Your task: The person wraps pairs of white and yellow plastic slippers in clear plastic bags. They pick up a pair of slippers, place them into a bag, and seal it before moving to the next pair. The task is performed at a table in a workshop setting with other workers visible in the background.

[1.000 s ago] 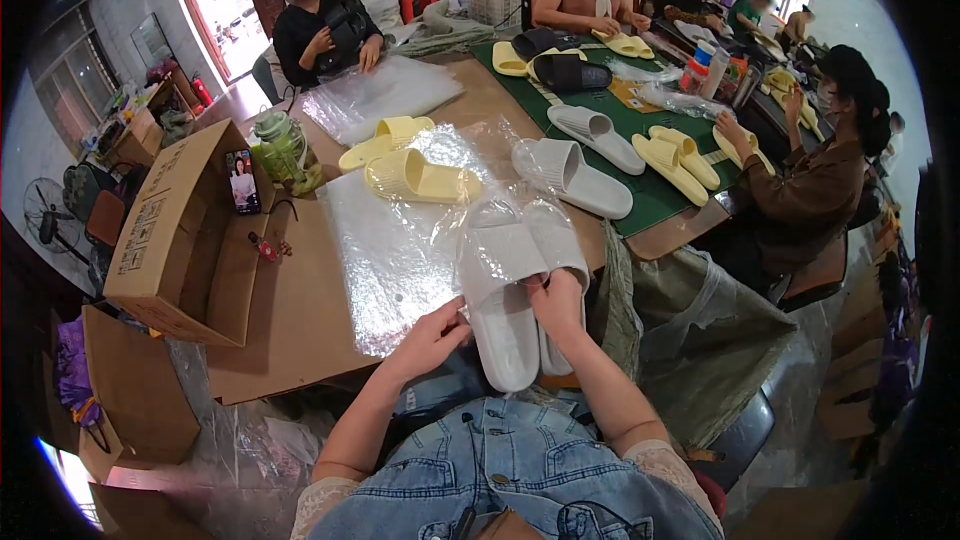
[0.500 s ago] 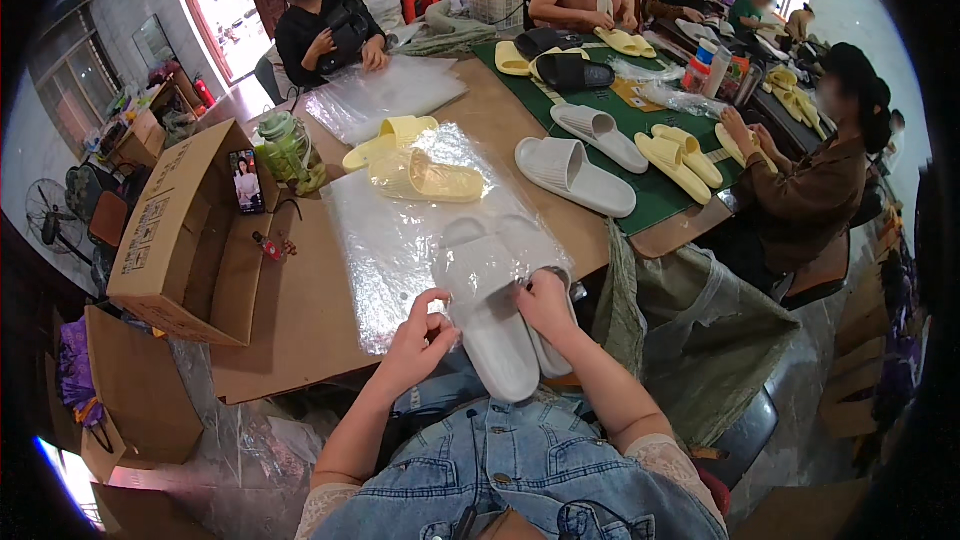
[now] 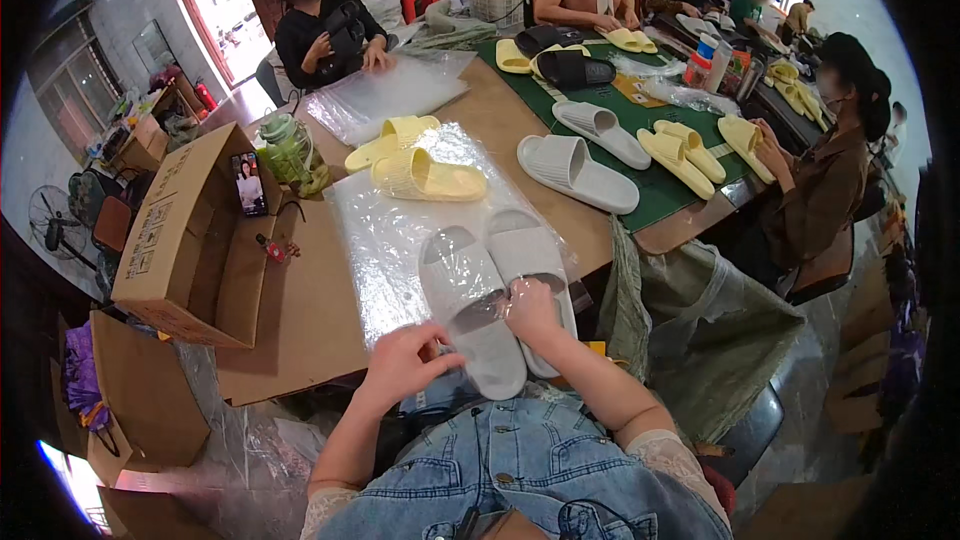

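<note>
At the near edge of the table, two grey slippers lie side by side on a sheet of clear plastic, toes pointing away from the person, heels hanging over the table edge toward the lap. The left hand sits just beside the heel of the left slipper, fingers curled and pinched on what looks like the plastic edge there — the exact grip is hard to make out. The right hand rests on the slippers near their middle, fingers bent and pressed together, thumb and forefinger nipping a fold of clear film between the two straps. Beyond the slippers on the table, a pair of yellow slippers lies on the far end of the plastic sheet, and a second grey pair lies to the right of those, partly on a green mat. To the left of the plastic, a flattened cardboard sheet covers the table corner, with an open cardboard box standing on it and a phone propped inside the box. A green jar stands just behind the box. More yellow slippers are scattered over the mat at the far side of the table, where other people sit — one in black at the far left end, with a stack of plastic bags in front.
</note>
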Action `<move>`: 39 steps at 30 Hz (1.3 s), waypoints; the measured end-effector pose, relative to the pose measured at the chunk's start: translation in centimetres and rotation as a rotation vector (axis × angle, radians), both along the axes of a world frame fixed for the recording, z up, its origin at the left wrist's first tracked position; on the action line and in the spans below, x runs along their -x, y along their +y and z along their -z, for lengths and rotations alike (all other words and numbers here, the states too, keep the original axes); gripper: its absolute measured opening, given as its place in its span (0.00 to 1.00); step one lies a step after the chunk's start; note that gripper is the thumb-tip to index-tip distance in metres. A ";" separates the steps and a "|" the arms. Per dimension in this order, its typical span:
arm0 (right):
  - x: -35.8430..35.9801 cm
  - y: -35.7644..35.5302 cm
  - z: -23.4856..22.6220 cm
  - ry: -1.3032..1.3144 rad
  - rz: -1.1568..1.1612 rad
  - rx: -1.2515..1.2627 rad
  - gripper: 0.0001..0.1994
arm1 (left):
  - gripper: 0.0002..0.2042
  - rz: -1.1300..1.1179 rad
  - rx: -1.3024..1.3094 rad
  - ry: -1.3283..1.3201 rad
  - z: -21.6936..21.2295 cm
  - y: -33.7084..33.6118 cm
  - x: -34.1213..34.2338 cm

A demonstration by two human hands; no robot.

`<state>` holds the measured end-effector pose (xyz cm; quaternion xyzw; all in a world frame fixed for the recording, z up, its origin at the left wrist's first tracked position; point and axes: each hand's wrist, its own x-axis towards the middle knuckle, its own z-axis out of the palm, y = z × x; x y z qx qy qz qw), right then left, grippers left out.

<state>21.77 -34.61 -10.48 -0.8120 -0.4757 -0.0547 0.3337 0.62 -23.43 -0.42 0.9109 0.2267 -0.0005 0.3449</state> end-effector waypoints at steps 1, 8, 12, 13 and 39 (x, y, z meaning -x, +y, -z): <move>-0.1 0.2 1.0 -0.043 -0.021 -0.028 0.10 | 0.22 0.035 -0.123 -0.183 -0.4 -0.1 -0.5; 0.7 1.3 -0.1 -0.029 -0.100 0.052 0.07 | 0.38 0.246 -0.567 -0.502 -0.8 -3.1 -6.7; -0.3 0.9 -0.2 0.040 -0.106 0.153 0.07 | 0.32 0.242 -0.640 -0.491 1.7 -3.2 -8.1; -0.6 0.8 0.1 0.060 -0.119 0.166 0.07 | 0.30 0.234 -0.679 -0.482 1.8 -3.3 -8.1; -3.5 1.4 -2.6 0.306 0.273 -0.137 0.16 | 0.28 0.479 -0.081 -0.760 1.2 -6.8 -6.5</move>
